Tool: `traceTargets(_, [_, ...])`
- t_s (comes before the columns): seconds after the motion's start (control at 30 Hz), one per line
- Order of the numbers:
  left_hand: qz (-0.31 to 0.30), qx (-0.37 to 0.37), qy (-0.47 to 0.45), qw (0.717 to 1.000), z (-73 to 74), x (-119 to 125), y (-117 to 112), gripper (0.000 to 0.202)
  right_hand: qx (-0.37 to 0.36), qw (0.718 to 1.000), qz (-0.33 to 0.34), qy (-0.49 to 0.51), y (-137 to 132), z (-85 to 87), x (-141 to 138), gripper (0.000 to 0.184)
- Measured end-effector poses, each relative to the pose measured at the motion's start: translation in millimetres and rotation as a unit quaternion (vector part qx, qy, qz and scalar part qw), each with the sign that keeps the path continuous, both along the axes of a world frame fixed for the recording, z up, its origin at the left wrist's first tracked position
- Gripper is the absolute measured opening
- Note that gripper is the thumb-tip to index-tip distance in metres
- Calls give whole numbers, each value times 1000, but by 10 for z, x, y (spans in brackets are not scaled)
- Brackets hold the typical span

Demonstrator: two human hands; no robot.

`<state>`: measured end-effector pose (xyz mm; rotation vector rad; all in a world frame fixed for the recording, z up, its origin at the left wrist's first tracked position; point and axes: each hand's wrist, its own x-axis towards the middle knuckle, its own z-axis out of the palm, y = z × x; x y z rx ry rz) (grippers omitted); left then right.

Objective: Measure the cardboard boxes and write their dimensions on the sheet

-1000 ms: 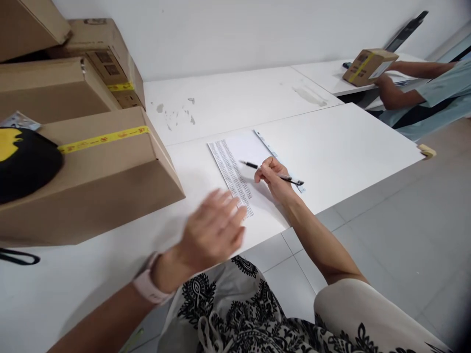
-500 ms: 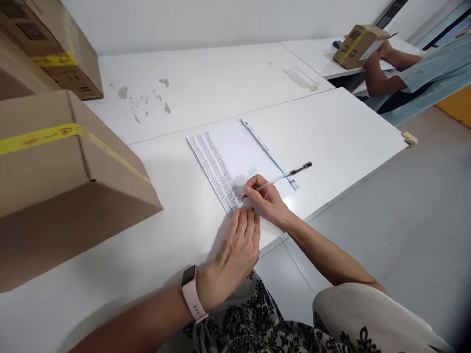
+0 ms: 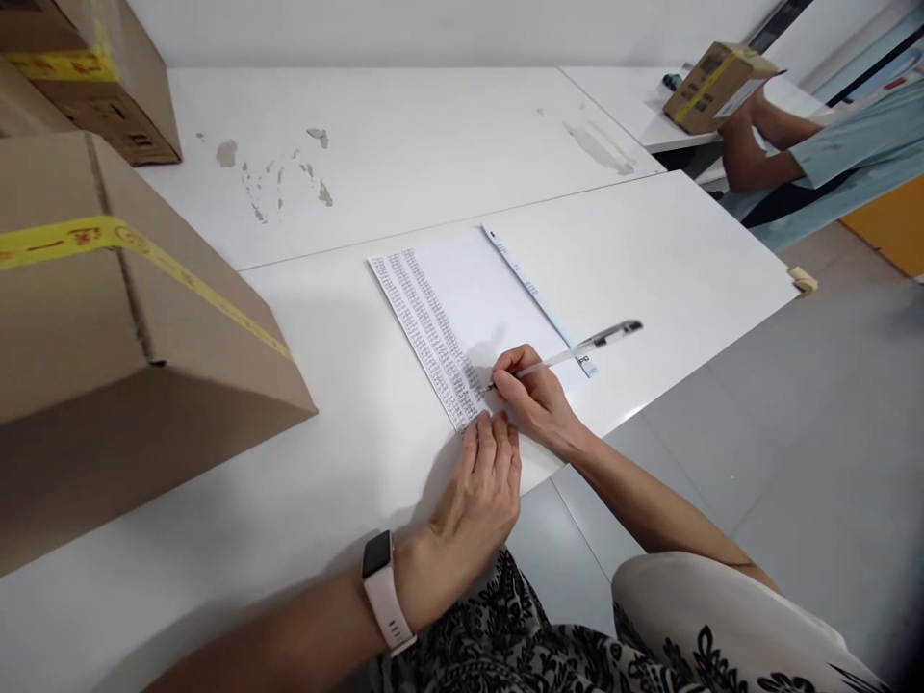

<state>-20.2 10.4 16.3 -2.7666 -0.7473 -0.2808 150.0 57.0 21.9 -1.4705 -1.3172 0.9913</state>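
Note:
A white sheet of paper [image 3: 469,289], possibly the top of a pad, lies on the white table. Columns of small dark handwriting run along its left side, and a pale blue strip [image 3: 530,287] edges its right. My right hand [image 3: 532,393] is closed on a clear pen [image 3: 577,350] with a dark end; its tip is at the writing near the lower part of the sheet. Flat on the sheet's bottom edge rests my left hand [image 3: 485,481], fingers stretched out close together. A smartwatch [image 3: 387,592] with a pale pink strap is on the left wrist.
Cardboard boxes with yellow tape stand at the left, a large box [image 3: 144,318] nearest. The white table [image 3: 346,385] has peeled patches at the back. At the far right, another person's arm [image 3: 757,159] reaches to a smaller taped box [image 3: 711,91] on another table.
The view has shifted slightly, so the sheet and both hands appear a little further right. The pen's tail has swung a bit, blurred by motion. Both hands keep their hold and place.

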Motion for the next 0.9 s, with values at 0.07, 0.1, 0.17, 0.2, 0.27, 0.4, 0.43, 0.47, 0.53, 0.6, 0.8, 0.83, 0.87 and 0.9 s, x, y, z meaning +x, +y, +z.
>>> traceTargets(0.07, [2, 0, -8, 1000, -15, 12, 3, 55, -2, 999, 15, 37, 2, -37, -11, 27])
traceTargets(0.1, [1, -1, -11, 1000, -20, 16, 4, 55, -5, 998, 17, 55, 3, -59, -17, 28])
traceTargets(0.17, [0, 0, -23, 1000, -25, 21, 3, 55, -10, 997, 3, 74, 2, -93, -22, 29])
traceTargets(0.2, [0, 1, -28, 1000, -28, 21, 0, 54, -9, 997, -5, 72, -1, -101, -21, 29])
traceTargets(0.27, [2, 6, -33, 999, -34, 20, -7, 54, 3, 998, -13, 53, -9, -95, -12, 30])
traceTargets(0.4, [11, 15, -19, 1000, -54, 17, -25, 56, 19, 999, 23, 15, -27, -35, 13, 31])
traceTargets(0.43, [11, 16, -18, 1000, -58, 17, -28, 56, 17, 999, 32, 10, -29, -25, 19, 30])
traceTargets(0.47, [11, 16, -17, 1000, -62, 18, -30, 56, 16, 999, 37, 7, -30, -21, 24, 29])
traceTargets(0.53, [11, 14, -17, 1000, -66, 17, -30, 56, 20, 999, 42, 6, -29, -31, 33, 27])
traceTargets(0.6, [7, 12, -18, 1000, -61, 13, -28, 56, 30, 998, 47, 3, -27, -57, 43, 27])
traceTargets(0.8, [-2, 19, 19, 1000, -7, -39, -26, 66, 32, 997, 64, -7, -24, -115, 60, 28])
traceTargets(0.83, [-3, 21, 22, 1000, 0, -47, -27, 67, 30, 997, 64, -9, -26, -117, 59, 28])
traceTargets(0.87, [-3, 22, 24, 999, 3, -52, -29, 67, 31, 997, 65, -13, -28, -118, 59, 27])
traceTargets(0.9, [-3, 22, 23, 999, 3, -54, -31, 67, 34, 997, 65, -17, -31, -119, 58, 27])
